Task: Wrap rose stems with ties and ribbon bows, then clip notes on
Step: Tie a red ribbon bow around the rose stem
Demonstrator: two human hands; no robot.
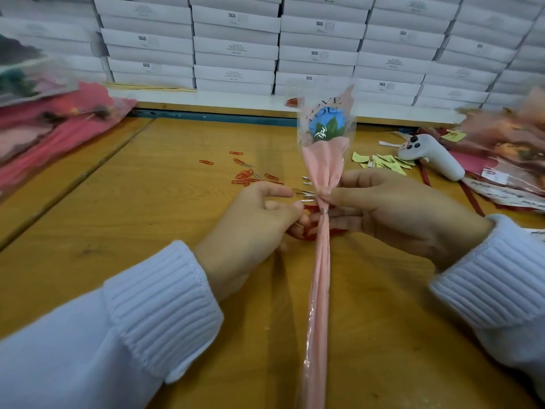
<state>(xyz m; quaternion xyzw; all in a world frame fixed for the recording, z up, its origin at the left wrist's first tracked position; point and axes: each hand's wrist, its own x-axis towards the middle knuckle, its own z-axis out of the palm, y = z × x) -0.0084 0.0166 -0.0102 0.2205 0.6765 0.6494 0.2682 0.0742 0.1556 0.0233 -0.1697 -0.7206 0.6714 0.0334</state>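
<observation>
While my left hand (259,214) pinches the red ribbon (308,233) beside the stem, I'd say keep it taut and snug right under the silver tie (324,211). The wrapped rose (323,160) stands upright between my hands, and my right hand (392,214) is gripping its neck. No idea how the ribbon runs behind, my fingers hide it.

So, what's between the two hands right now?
In the head view, the pink-wrapped rose stem stands between the left hand and right hand, a silver tie cinched round it, red ribbon showing behind it.
</observation>
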